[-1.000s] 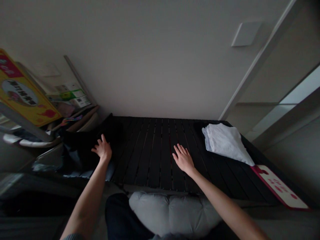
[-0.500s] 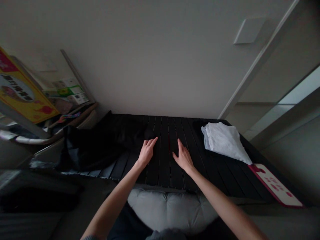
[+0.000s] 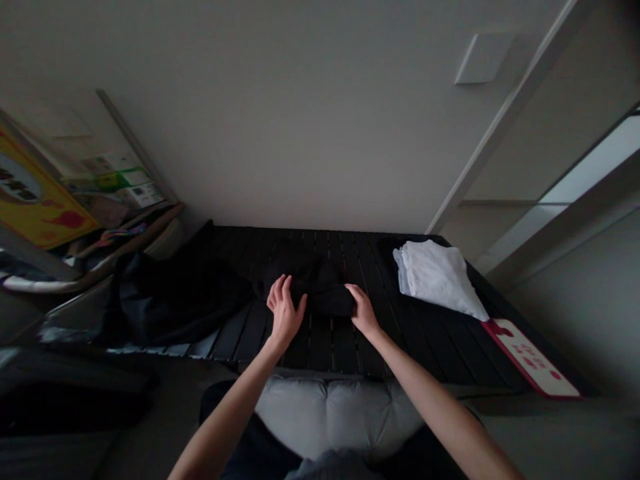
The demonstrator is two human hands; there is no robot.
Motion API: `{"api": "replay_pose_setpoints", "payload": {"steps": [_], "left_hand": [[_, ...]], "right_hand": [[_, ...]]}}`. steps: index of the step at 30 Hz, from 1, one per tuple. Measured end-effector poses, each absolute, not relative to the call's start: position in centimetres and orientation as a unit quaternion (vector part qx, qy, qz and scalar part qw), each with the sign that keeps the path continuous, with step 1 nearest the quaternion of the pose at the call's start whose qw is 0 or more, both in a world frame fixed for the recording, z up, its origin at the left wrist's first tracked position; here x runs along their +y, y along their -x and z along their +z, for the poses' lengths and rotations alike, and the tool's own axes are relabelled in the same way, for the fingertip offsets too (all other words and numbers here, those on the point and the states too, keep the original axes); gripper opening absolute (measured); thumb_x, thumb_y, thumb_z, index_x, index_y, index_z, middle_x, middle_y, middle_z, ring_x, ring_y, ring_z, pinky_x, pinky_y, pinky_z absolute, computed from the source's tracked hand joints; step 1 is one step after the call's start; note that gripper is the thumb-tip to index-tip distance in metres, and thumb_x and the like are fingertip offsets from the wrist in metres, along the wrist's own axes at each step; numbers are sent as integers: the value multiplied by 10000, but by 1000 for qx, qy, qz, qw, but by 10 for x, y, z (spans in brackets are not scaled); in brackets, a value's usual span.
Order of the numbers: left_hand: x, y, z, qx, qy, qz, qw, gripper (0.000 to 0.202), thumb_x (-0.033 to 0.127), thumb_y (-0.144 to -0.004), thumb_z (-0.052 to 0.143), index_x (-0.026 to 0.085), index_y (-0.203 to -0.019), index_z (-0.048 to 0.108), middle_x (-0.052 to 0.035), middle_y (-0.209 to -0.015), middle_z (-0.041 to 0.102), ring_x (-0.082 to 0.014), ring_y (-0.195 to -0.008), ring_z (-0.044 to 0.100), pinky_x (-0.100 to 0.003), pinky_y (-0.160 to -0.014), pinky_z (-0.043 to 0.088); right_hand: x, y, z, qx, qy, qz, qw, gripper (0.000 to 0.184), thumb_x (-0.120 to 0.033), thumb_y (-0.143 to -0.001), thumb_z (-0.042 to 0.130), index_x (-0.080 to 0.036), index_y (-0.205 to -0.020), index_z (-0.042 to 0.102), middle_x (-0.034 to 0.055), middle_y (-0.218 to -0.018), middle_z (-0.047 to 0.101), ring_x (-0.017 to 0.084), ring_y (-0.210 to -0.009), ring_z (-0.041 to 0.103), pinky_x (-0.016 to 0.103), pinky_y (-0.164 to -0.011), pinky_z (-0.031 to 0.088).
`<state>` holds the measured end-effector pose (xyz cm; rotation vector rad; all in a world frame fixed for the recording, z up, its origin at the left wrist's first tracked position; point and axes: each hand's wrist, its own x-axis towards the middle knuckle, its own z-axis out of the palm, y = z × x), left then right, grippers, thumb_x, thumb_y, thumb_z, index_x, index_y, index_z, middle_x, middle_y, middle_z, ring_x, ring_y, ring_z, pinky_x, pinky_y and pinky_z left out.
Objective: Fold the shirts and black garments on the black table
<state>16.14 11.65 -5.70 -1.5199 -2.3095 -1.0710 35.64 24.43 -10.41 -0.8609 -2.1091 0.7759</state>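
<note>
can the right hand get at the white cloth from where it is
Probably yes: the right hand is close by, and only open table seems to lie between them. It is at the edge of the black cloth, though, so it would likely have to leave that first.

My left hand (image 3: 286,315) hides part of the black cloth (image 3: 327,290), whose far edges I can't make out; my view's left edge cuts the yellow sign (image 3: 43,203).
</note>
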Motion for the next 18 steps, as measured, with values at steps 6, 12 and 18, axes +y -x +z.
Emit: {"api": "replay_pose_setpoints", "payload": {"steps": [6,12,18], "left_hand": [[95,-141,-64,-783,459,-414,70,681,340,-904,497,187,-1482,173,-187,-1505,284,-284,-1410,289,-490,-1100,331],[98,-136,-69,-750,559,-352,-21,672,200,-818,572,233,-1448,341,-124,-1466,416,-278,-1330,422,-461,-1058,411],[119,-131,-25,-740,478,-469,62,292,156,-908,418,193,-1112,624,-78,-1061,669,-202,-1007,619,-355,-922,498]], "right_hand": [[260,-351,-100,-622,450,412,491,357,-354,-823,434,-128,-985,658,139,-941,725,256,-927,643,370,-846,510],[250,-344,-95,-560,432,491,509,456,-472,-801,470,-157,-1074,654,78,-870,727,234,-859,663,357,-774,538],[236,-350,-89,-531,424,575,455,388,-460,-776,506,-190,-1006,664,58,-789,717,239,-785,674,357,-673,565]]}}
